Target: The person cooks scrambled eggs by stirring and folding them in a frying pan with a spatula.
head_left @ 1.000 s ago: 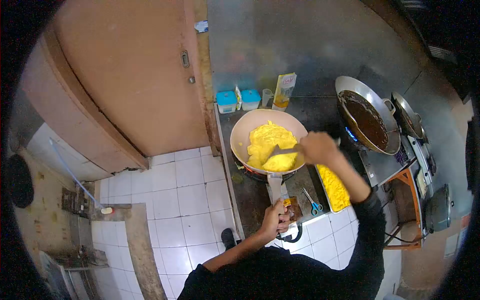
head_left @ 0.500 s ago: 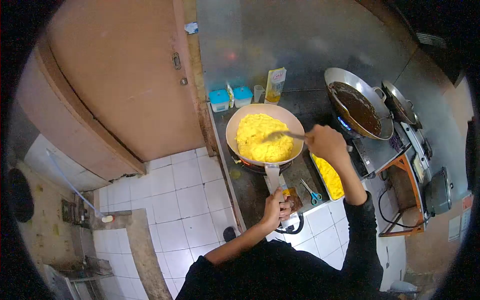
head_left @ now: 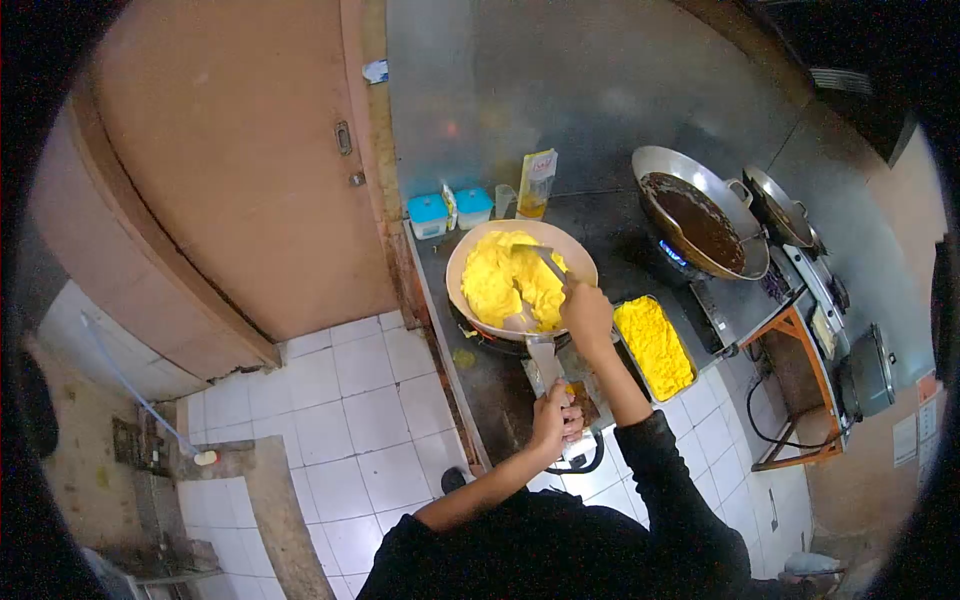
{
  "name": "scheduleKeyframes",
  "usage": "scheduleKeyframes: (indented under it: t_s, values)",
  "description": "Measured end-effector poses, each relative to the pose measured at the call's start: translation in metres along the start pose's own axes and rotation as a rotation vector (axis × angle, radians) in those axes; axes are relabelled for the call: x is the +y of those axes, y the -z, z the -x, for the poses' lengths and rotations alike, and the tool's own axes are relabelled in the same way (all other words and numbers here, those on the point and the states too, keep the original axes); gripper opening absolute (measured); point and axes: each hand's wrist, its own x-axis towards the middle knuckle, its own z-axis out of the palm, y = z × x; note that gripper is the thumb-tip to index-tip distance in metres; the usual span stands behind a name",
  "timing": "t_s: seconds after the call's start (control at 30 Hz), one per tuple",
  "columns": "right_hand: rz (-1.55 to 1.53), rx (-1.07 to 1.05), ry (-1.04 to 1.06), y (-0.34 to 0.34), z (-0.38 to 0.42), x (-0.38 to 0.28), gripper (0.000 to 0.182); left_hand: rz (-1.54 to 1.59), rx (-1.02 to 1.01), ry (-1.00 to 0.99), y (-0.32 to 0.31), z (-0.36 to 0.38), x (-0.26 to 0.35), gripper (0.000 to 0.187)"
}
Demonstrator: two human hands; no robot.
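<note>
Yellow scrambled egg [head_left: 490, 281] lies in a light-coloured frying pan [head_left: 578, 247] over a burner. My left hand [head_left: 554, 417] is wrapped round the pan's handle [head_left: 544, 357]. In my right hand [head_left: 588, 314] is a spatula [head_left: 545, 257], its blade in the egg at the pan's upper right. A gap in the egg shows the pan's bottom near the handle. To the right of the pan, a metal tray [head_left: 692, 384] holds more yellow egg.
A wok [head_left: 655, 160] of dark liquid stands over a blue flame, with another pan [head_left: 783, 208] beyond. Behind the frying pan are blue-lidded tubs [head_left: 428, 215], a cup [head_left: 504, 199] and an oil pouch [head_left: 537, 183]. A door [head_left: 240, 150] is at the left.
My right hand and the spatula have moved left and down, and the egg has parted near the handle. The tray shows more fully; the scissors are now hidden. My left hand keeps its grip.
</note>
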Motion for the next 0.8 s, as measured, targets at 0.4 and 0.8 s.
scheduleKeyframes:
  t_s: [0.4,0.8]
  values:
    - [0.082,-0.291,0.104,0.068,-0.023,-0.001,0.027,-0.035,0.022,-0.001,-0.003,0.006,0.005,0.035]
    - [0.125,-0.346,0.189,0.040,0.057,-0.030,0.020,-0.088,0.213,-0.273,-0.012,-0.023,-0.037,0.031]
